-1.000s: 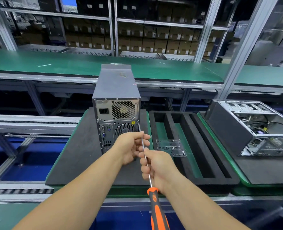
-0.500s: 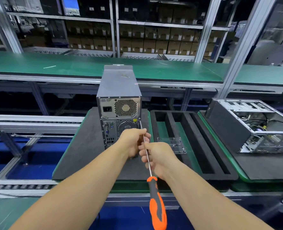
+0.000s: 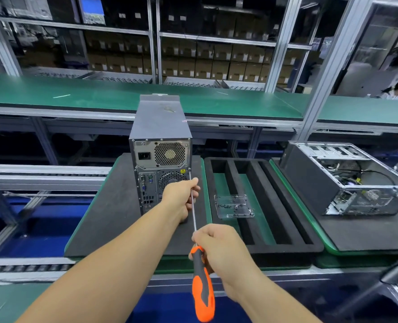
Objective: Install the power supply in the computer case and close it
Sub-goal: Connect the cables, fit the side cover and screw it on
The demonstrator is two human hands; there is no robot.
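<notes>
Standing upright on a dark foam mat (image 3: 114,213), rear panel toward the viewer, closed computer case (image 3: 160,127) with power supply (image 3: 163,153) seated at the top of that panel. Bare mat left open on the case's left and near sides; slotted foam tray (image 3: 284,215) just beside on the right, holding a clear plastic screw box (image 3: 234,206). Second, opened case (image 3: 347,180) lay farther right, well apart. Left hand (image 3: 180,197) curled, fingers pinching the thin shaft of the screwdriver (image 3: 201,283) near its tip, tip set at the panel's right edge. Right hand (image 3: 219,245) clenched around the top of the orange handle. Both forearms extended forward, converging on the shaft.
</notes>
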